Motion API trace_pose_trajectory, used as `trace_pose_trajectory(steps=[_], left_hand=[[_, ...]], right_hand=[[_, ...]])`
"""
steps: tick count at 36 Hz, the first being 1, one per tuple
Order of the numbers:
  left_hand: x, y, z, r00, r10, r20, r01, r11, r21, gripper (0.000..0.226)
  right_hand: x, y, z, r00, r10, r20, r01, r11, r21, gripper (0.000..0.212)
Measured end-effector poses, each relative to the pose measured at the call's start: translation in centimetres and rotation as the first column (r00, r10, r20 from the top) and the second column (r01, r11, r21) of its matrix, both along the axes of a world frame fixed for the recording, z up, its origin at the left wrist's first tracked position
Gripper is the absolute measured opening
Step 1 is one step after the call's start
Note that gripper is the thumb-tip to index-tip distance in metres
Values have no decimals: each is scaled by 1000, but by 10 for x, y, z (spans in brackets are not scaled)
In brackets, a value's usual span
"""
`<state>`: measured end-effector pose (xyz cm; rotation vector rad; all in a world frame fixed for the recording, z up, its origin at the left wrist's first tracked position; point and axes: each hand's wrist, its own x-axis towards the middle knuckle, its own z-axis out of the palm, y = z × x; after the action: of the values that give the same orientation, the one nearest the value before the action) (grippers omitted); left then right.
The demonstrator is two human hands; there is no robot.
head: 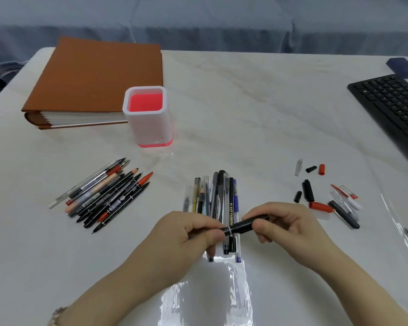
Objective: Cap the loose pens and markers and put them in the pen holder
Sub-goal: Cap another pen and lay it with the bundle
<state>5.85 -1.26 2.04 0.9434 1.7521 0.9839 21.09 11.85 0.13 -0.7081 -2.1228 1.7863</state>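
Both hands (190, 228) (282, 222) close together, fingers curled

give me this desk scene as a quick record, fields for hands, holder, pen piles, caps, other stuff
left hand: grips the black marker at its left end
right hand: pinches its right end
pen holder: upright, white with red inside, nothing in it
left pile: pens and markers, tips bare, left of the hands
middle pile: pens side by side, partly under the hands
loose caps: scattered right of the hands, black, red, clear
other: brown album behind the holder; keyboard at right edge
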Motion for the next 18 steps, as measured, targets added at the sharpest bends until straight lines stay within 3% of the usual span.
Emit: trace_pose_trajectory(steps=[3,6,9,14,18], left_hand=[[0,3,1,987,4,161,14,994,-111,26],[-9,-1,-2,940,114,323,-35,970,-240,29],[-20,-9,-11,946,190,263,-129,964,-234,29],[-15,-8,-21,894,361,266,-325,930,-170,18],[-5,1,-25,893,377,245,-357,926,-120,11]], right_hand=[[3,4,-3,1000,18,0,-18,1000,-1,12],[14,17,-3,986,-161,-35,161,987,-1,23],[29,36,-8,948,-312,59,303,946,118,23],[36,45,-33,844,-388,371,240,891,386,16],[40,41,-34,773,-469,427,211,825,524,28]])
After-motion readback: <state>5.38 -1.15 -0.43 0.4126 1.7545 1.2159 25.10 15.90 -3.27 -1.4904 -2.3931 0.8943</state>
